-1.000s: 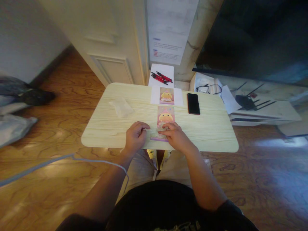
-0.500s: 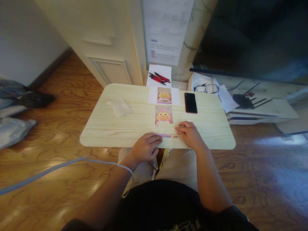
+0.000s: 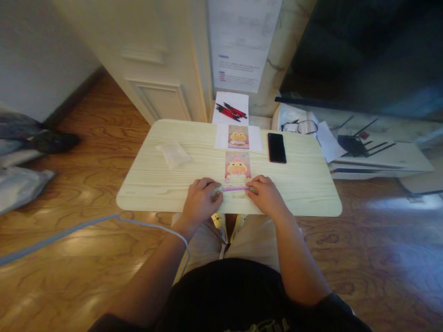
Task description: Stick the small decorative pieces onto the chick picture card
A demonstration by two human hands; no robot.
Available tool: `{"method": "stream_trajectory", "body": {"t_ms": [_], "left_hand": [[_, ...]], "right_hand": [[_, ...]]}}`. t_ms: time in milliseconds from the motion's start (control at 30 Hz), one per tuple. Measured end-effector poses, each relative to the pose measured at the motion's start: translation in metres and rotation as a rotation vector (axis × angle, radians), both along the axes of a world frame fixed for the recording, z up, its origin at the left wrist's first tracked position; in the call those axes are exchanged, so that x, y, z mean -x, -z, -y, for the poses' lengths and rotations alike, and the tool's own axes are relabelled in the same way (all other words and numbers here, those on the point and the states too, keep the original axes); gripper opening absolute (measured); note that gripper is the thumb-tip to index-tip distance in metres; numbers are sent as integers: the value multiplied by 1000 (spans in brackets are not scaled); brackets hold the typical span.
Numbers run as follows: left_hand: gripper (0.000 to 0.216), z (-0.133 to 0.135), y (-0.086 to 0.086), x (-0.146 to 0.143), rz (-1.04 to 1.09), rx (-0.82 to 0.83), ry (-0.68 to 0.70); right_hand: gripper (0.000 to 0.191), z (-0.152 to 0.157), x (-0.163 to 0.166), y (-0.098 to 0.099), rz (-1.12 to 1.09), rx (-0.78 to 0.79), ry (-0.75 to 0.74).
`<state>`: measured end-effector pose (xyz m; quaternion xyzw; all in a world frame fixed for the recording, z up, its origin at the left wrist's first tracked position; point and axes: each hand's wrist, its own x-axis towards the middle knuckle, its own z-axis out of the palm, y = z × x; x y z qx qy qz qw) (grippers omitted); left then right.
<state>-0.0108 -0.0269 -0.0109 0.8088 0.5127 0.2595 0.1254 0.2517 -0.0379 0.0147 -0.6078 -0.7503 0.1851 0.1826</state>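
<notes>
- While clamping the purple strip (image 3: 235, 188) by its ends just below frame centre, pinching nearly closed with left grip (image 3: 202, 198) and right grip (image 3: 266, 196)
- Unable to read blurred print (image 3: 238, 66) on wall sheet (image 3: 240, 41), upper centre

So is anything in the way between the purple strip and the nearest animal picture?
Nothing visible stands between the purple strip and that picture, though the narrow area is blurry. The left hand and right hand are at the strip's ends.
</notes>
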Motion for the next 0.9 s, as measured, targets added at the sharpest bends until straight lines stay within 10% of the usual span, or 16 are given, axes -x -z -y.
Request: {"method": "stream_trajectory", "body": {"t_ms": [900], "left_hand": [[17,-25,0,-17,67,148,-52]], "right_hand": [[11,-9,-2,3,-28,44,77]]}}
